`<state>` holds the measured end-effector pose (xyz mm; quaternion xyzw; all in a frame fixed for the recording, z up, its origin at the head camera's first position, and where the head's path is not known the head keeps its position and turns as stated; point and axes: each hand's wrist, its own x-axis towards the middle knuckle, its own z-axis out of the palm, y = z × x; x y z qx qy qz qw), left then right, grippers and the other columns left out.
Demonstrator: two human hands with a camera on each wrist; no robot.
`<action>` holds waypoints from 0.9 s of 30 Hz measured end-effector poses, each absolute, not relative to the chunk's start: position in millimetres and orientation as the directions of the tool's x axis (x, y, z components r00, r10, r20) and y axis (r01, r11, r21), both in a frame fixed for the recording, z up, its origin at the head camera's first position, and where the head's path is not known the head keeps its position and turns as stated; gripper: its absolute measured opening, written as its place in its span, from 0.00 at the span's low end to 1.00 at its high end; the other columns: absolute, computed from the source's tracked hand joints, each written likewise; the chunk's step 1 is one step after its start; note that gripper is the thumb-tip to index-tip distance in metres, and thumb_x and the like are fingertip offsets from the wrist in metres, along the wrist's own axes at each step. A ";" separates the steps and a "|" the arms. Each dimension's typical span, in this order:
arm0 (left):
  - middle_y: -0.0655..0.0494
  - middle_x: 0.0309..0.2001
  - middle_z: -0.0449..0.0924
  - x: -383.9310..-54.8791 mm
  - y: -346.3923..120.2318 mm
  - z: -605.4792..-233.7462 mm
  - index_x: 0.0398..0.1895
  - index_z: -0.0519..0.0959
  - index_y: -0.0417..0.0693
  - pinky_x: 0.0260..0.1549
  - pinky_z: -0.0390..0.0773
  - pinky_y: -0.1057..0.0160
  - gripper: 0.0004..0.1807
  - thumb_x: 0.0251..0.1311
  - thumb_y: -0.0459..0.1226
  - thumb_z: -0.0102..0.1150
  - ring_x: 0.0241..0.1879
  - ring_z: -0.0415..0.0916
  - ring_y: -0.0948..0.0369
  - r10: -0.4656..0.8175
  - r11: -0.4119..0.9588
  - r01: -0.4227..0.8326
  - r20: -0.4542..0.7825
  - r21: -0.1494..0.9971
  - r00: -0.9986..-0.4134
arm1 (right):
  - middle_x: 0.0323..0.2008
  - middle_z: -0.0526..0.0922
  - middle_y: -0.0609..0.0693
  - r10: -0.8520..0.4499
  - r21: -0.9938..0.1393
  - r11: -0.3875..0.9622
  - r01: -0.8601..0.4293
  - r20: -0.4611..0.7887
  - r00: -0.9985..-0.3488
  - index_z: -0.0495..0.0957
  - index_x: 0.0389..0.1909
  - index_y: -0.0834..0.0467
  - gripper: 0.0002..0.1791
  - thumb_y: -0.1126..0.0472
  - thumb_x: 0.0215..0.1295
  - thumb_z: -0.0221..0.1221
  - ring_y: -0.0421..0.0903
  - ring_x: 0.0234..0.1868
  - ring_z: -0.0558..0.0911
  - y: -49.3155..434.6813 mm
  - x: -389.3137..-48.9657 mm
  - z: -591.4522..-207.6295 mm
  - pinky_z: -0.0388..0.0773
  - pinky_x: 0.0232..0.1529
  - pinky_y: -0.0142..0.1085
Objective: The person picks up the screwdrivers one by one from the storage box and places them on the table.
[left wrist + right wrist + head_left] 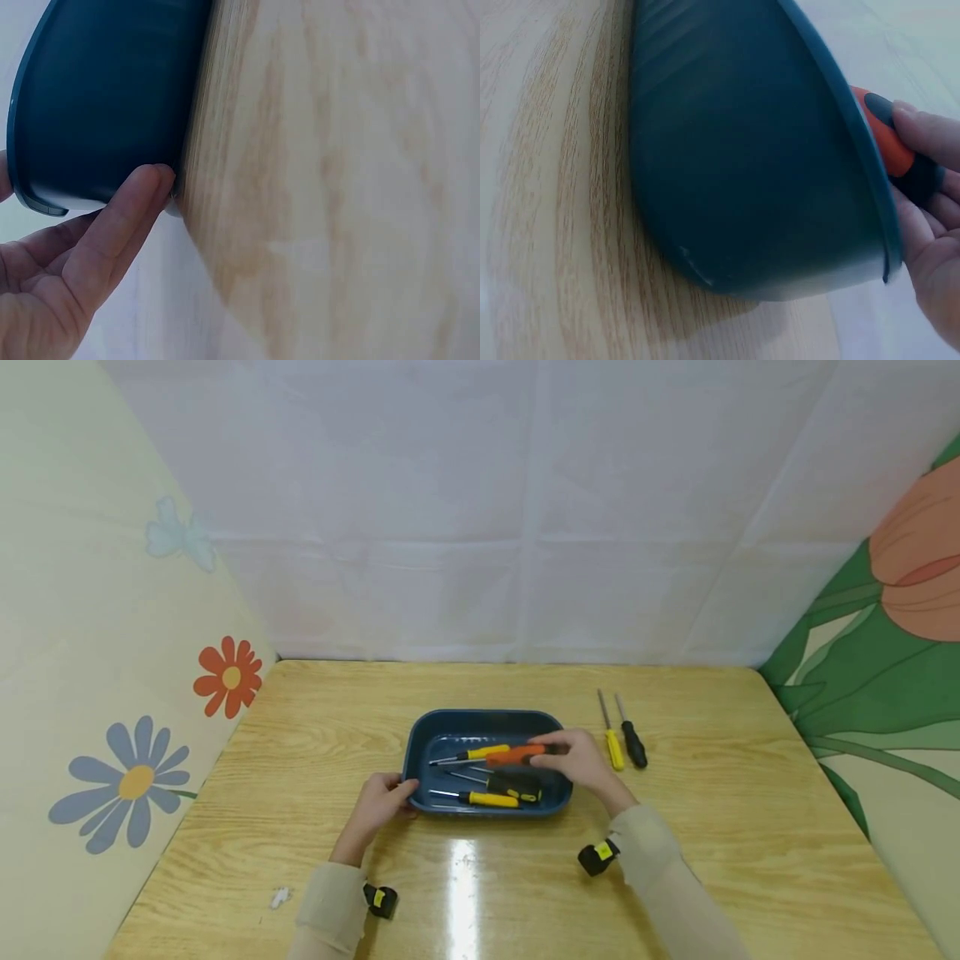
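A dark blue plastic basin (483, 718) sits on the wooden table with several screwdrivers inside. At its left end my left hand (378, 802) holds it, thumb over the rim and fingers against the outer wall (105, 90). My right hand (581, 760) grips the black end of an orange-handled screwdriver (513, 755) over the basin's right side, its shaft pointing left. In the right wrist view the orange handle (891, 142) shows just past the rim. Lying in the basin are a yellow-handled screwdriver (487, 751), a thick black-handled one (513, 783) and another yellow-handled screwdriver (491, 799).
Right of the basin, a yellow screwdriver (615, 750) and a black screwdriver (634, 746) lie side by side on the table (712, 843). A small white scrap (281, 897) is at the front left. A white cloth (450, 527) hangs behind the table.
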<state>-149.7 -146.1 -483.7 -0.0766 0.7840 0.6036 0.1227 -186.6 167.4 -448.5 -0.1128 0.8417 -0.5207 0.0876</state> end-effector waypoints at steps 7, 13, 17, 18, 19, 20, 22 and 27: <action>0.41 0.27 0.80 -150.8 -147.1 -484.5 0.37 0.75 0.23 0.26 0.82 0.57 0.13 0.58 0.31 0.51 0.24 0.79 0.55 0.034 0.252 -0.267 -0.284 0.930 -0.958 | 0.38 0.80 0.58 -0.263 -0.908 0.411 -0.086 -0.027 -0.964 0.80 0.42 0.64 0.18 0.61 0.49 0.67 0.45 0.29 0.76 170.0 -185.0 -451.6 0.78 0.30 0.36; 0.43 0.26 0.79 -151.5 -147.3 -485.6 0.37 0.75 0.23 0.25 0.82 0.58 0.13 0.58 0.31 0.51 0.23 0.79 0.56 0.038 0.259 -0.265 -0.284 0.929 -0.958 | 0.41 0.78 0.59 -0.242 -0.913 0.406 -0.036 -0.069 -0.968 0.79 0.45 0.65 0.21 0.59 0.50 0.67 0.45 0.33 0.77 173.7 -183.7 -453.0 0.80 0.34 0.41; 0.42 0.26 0.79 -150.5 -146.6 -483.7 0.37 0.75 0.23 0.26 0.82 0.56 0.14 0.59 0.31 0.51 0.23 0.79 0.55 0.029 0.257 -0.270 -0.286 0.928 -0.958 | 0.42 0.78 0.59 -0.231 -0.922 0.387 -0.008 -0.089 -0.969 0.78 0.46 0.65 0.22 0.60 0.50 0.66 0.45 0.35 0.78 175.9 -184.1 -454.5 0.80 0.36 0.40; 0.42 0.26 0.79 -150.2 -146.4 -483.1 0.37 0.75 0.23 0.26 0.82 0.56 0.14 0.59 0.31 0.51 0.23 0.79 0.55 0.028 0.256 -0.269 -0.285 0.928 -0.958 | 0.42 0.78 0.59 -0.229 -0.925 0.381 -0.003 -0.091 -0.969 0.78 0.46 0.65 0.22 0.60 0.50 0.66 0.45 0.34 0.78 176.2 -184.2 -454.3 0.80 0.36 0.40; 0.41 0.26 0.79 -150.1 -146.2 -482.7 0.38 0.75 0.23 0.26 0.82 0.55 0.14 0.59 0.31 0.51 0.24 0.79 0.54 0.027 0.254 -0.269 -0.285 0.929 -0.958 | 0.41 0.78 0.59 -0.228 -0.928 0.373 0.000 -0.092 -0.969 0.78 0.46 0.65 0.21 0.60 0.50 0.66 0.45 0.34 0.78 176.3 -184.4 -454.1 0.80 0.35 0.40; 0.41 0.27 0.79 -150.0 -146.3 -482.7 0.38 0.75 0.23 0.26 0.82 0.55 0.14 0.59 0.31 0.51 0.23 0.79 0.54 0.027 0.254 -0.267 -0.282 0.930 -0.959 | 0.41 0.78 0.59 -0.228 -0.930 0.367 0.001 -0.091 -0.969 0.79 0.46 0.65 0.21 0.60 0.50 0.67 0.45 0.33 0.78 176.4 -184.6 -453.7 0.80 0.35 0.41; 0.40 0.27 0.79 -150.1 -146.4 -482.8 0.38 0.75 0.22 0.26 0.82 0.56 0.14 0.59 0.31 0.50 0.23 0.79 0.55 0.036 0.255 -0.258 -0.276 0.932 -0.960 | 0.42 0.78 0.61 -0.237 -0.941 0.339 0.003 -0.088 -0.968 0.78 0.46 0.65 0.21 0.61 0.50 0.66 0.45 0.33 0.78 176.5 -185.0 -452.7 0.80 0.36 0.42; 0.40 0.27 0.79 -150.3 -146.1 -482.8 0.38 0.74 0.21 0.25 0.82 0.58 0.14 0.59 0.30 0.49 0.23 0.80 0.55 0.053 0.250 -0.249 -0.270 0.936 -0.961 | 0.47 0.77 0.64 -0.262 -0.965 0.263 0.000 -0.071 -0.962 0.77 0.48 0.67 0.22 0.63 0.51 0.66 0.47 0.39 0.81 178.9 -186.4 -450.6 0.80 0.40 0.42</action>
